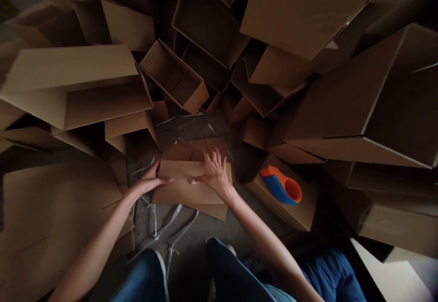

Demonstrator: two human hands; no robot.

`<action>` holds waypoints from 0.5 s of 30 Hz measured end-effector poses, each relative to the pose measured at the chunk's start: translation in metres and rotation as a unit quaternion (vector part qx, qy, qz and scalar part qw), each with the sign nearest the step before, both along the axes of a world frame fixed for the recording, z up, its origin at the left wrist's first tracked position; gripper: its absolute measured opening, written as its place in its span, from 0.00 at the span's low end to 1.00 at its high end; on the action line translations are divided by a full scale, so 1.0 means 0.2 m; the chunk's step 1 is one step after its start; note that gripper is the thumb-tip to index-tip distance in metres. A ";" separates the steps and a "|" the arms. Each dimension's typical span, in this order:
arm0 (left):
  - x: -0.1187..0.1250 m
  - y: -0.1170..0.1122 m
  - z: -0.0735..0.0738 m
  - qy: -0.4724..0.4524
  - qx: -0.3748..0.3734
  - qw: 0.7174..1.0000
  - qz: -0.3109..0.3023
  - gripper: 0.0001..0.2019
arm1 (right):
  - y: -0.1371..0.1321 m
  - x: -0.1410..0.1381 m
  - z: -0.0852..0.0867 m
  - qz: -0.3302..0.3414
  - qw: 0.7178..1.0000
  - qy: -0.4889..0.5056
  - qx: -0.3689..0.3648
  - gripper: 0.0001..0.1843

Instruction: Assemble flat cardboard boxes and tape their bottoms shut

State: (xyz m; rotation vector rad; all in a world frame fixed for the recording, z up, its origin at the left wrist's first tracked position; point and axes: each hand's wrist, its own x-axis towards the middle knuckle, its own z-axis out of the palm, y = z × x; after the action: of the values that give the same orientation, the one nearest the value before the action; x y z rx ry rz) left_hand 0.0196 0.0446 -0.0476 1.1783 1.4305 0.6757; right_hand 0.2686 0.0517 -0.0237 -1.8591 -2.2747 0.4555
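Note:
A small brown cardboard box (pixel 186 188) stands on the concrete floor in front of my knees. My left hand (pixel 148 181) rests at its left edge, thumb laid on the top flap and fingers apart. My right hand (pixel 214 172) lies flat on the top flap near the right side, fingers spread toward the far edge. Neither hand grips anything. An orange and blue tape dispenser (pixel 282 185) sits on another box just to the right of my right hand.
Piles of empty cardboard boxes (pixel 75 87) surround me on the left, ahead and on the right (pixel 362 96). Loose clear plastic strapping (pixel 167 229) lies on the floor between my legs in blue jeans (pixel 147 279).

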 end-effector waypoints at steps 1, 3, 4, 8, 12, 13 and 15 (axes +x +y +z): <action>0.00 -0.01 0.00 -0.006 0.001 1.000 0.008 0.41 | -0.04 0.01 -0.02 -0.023 0.999 0.011 0.024 0.57; 0.01 -0.02 0.01 -0.016 -0.003 1.000 0.021 0.39 | -0.11 0.03 -0.04 -0.066 0.995 0.029 0.076 0.56; 0.01 -0.03 0.01 -0.020 -0.006 0.999 0.025 0.39 | -0.14 0.04 -0.05 -0.078 0.992 0.032 0.096 0.56; 0.01 -0.06 0.03 -0.023 -0.028 0.999 0.029 0.34 | -0.18 0.14 -0.05 -0.115 0.986 0.054 0.104 0.56; 0.00 -0.09 0.04 -0.021 -0.015 0.999 0.037 0.34 | -0.16 0.40 -0.01 -0.218 0.974 0.063 0.014 0.51; 0.01 -0.09 0.04 -0.022 -0.008 0.999 0.043 0.36 | -0.16 0.47 0.00 -0.236 0.969 0.064 -0.024 0.48; 0.00 -0.11 0.04 -0.023 0.004 0.998 0.053 0.39 | -0.18 0.57 0.02 -0.230 0.965 0.083 -0.099 0.42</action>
State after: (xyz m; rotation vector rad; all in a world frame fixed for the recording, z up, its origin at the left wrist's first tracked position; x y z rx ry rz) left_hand 0.0201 0.0234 -0.0405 1.0927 1.4599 0.7773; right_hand 0.3831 0.0155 -0.0200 -2.2587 -1.6685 0.7452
